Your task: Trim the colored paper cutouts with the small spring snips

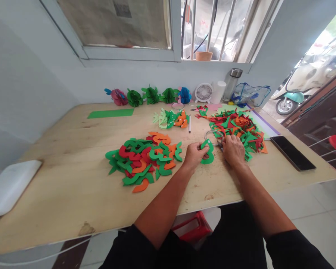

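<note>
My left hand (196, 154) is closed on a curved green paper cutout (208, 156), pinching its left edge between thumb and fingers just above the table. A small pale mark shows near the top of this cutout. To its right, my right hand (234, 150) is closed around what looks like scissors (214, 132). A thin round metal loop sticks out to the left of that hand, and the fingers hide most of the rest. Left of my hands lies a pile of curved green, red and orange paper cutouts (140, 158).
Paper scraps (242, 129) heap up at the right, beside a dark phone (292, 153). A pen (189, 123) lies behind my hands. Folded paper figures (151, 95), a small fan (204, 92) and a glass bottle (233, 84) stand along the wall. A green strip (111, 113) lies back left.
</note>
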Demonstrator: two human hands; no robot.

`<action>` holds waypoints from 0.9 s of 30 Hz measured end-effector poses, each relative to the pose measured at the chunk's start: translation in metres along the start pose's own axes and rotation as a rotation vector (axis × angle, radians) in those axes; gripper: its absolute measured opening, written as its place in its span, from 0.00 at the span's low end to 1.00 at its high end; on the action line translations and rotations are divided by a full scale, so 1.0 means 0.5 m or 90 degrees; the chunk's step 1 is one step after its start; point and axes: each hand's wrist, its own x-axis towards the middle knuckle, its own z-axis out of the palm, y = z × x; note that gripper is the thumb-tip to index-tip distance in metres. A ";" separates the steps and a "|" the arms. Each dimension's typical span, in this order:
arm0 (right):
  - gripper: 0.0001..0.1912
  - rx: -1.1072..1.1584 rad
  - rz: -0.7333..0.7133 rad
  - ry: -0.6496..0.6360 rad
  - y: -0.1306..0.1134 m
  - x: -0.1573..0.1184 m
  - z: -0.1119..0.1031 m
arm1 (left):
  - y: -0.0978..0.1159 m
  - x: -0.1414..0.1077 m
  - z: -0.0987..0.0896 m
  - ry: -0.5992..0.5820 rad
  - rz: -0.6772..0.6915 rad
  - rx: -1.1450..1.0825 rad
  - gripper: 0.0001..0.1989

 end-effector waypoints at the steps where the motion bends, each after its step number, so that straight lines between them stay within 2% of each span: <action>1: 0.07 -0.007 0.007 -0.017 -0.005 -0.003 -0.003 | 0.000 0.000 0.000 0.002 -0.001 -0.001 0.03; 6: 0.12 -0.029 0.044 -0.092 -0.021 -0.012 -0.013 | -0.001 0.002 0.000 0.007 0.004 -0.003 0.02; 27: 0.09 -0.025 0.054 -0.065 -0.019 -0.011 -0.008 | 0.007 -0.002 0.002 0.015 0.001 -0.011 0.03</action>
